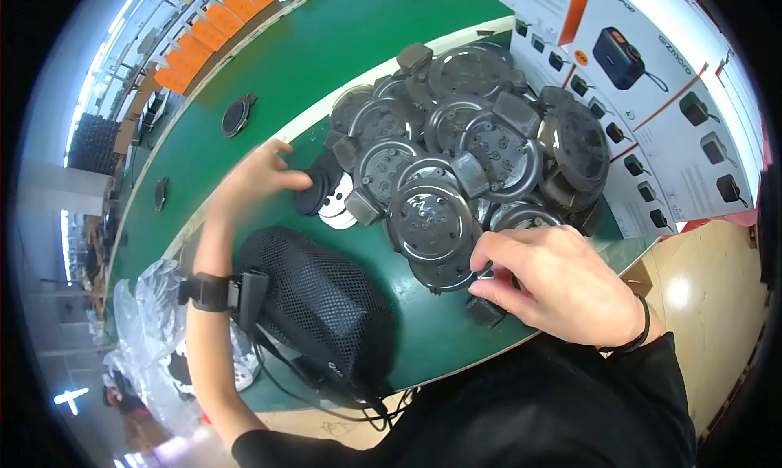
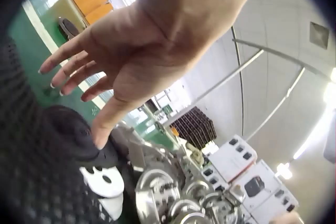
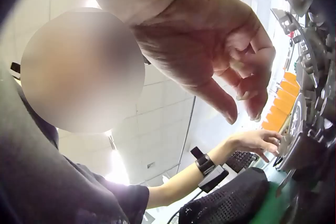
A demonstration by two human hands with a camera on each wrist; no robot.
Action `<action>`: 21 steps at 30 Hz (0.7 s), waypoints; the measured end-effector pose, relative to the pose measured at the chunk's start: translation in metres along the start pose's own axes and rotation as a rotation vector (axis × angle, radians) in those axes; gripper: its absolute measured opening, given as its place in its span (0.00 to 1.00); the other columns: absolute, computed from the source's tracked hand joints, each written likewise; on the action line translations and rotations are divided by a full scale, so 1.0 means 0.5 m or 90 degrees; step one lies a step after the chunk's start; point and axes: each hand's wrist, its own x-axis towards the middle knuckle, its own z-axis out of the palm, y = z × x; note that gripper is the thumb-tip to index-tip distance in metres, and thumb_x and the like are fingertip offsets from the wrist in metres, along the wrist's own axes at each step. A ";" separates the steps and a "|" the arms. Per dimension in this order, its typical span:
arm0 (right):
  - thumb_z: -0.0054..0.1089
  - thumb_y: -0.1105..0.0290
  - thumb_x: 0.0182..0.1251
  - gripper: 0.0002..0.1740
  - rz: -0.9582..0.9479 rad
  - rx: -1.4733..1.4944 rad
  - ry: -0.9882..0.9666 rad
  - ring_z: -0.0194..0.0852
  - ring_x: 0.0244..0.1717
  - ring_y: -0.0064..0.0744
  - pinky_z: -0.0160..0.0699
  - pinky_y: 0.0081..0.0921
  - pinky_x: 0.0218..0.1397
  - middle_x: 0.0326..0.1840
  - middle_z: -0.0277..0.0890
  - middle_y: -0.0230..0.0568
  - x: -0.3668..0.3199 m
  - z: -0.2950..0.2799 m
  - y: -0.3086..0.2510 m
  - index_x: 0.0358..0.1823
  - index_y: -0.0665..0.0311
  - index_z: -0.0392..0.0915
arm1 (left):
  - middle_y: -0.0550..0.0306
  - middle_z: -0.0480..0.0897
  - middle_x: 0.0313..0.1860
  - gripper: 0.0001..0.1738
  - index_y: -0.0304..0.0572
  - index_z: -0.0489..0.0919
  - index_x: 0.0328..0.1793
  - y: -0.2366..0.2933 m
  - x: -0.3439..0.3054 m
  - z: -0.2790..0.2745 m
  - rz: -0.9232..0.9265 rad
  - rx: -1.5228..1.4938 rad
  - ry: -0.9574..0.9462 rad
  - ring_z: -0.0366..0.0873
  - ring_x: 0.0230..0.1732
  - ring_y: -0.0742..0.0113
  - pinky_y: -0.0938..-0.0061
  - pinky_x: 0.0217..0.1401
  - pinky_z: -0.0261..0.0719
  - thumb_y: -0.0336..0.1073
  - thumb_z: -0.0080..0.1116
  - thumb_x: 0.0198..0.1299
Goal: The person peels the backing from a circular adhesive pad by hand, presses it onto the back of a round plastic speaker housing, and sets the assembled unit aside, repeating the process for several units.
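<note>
A large heap of dark, glossy round parts (image 1: 432, 221) with square tabs covers the middle of the green table. Over its near right edge is the right hand (image 1: 562, 285), thumb and forefinger a little apart; in the right wrist view this hand (image 3: 215, 40) holds nothing, its other fingers loosely bent. The left hand (image 1: 257, 175) hovers by a small pile of black discs (image 1: 311, 197), fingers spread and empty. White discs with holes (image 1: 338, 207) lie beside them. In the left wrist view the thumb of the left hand (image 2: 142, 50) is close to the black discs (image 2: 71, 129); contact is unclear.
A black mesh bag (image 1: 318, 305) with cables sits at the near edge, with clear plastic bags (image 1: 151, 338) to its left. Printed white boxes (image 1: 619, 85) stand behind the heap at right. Single round parts (image 1: 237, 116) lie farther left on the table.
</note>
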 end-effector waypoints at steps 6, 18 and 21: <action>0.56 0.73 0.54 0.09 -0.026 0.011 0.001 0.73 0.29 0.51 0.70 0.40 0.30 0.26 0.72 0.49 -0.003 0.017 -0.012 0.32 0.70 0.67 | 0.53 0.76 0.28 0.31 0.34 0.69 0.46 0.029 -0.033 0.028 -0.024 0.081 0.017 0.77 0.34 0.65 0.72 0.38 0.73 0.35 0.71 0.35; 0.56 0.76 0.54 0.08 -0.201 0.187 0.195 0.70 0.26 0.46 0.68 0.34 0.25 0.26 0.66 0.45 0.039 0.032 -0.033 0.33 0.67 0.66 | 0.51 0.73 0.41 0.16 0.30 0.73 0.40 0.217 -0.294 0.045 0.408 -0.424 0.217 0.74 0.41 0.68 0.80 0.40 0.73 0.14 0.58 0.41; 0.56 0.76 0.44 0.11 -0.339 -0.015 0.337 0.69 0.22 0.34 0.70 0.26 0.22 0.24 0.61 0.38 0.019 0.053 -0.046 0.32 0.66 0.68 | 0.46 0.72 0.48 0.16 0.27 0.71 0.43 0.275 -0.306 0.090 0.351 -0.660 0.347 0.73 0.49 0.62 0.78 0.47 0.73 0.13 0.53 0.45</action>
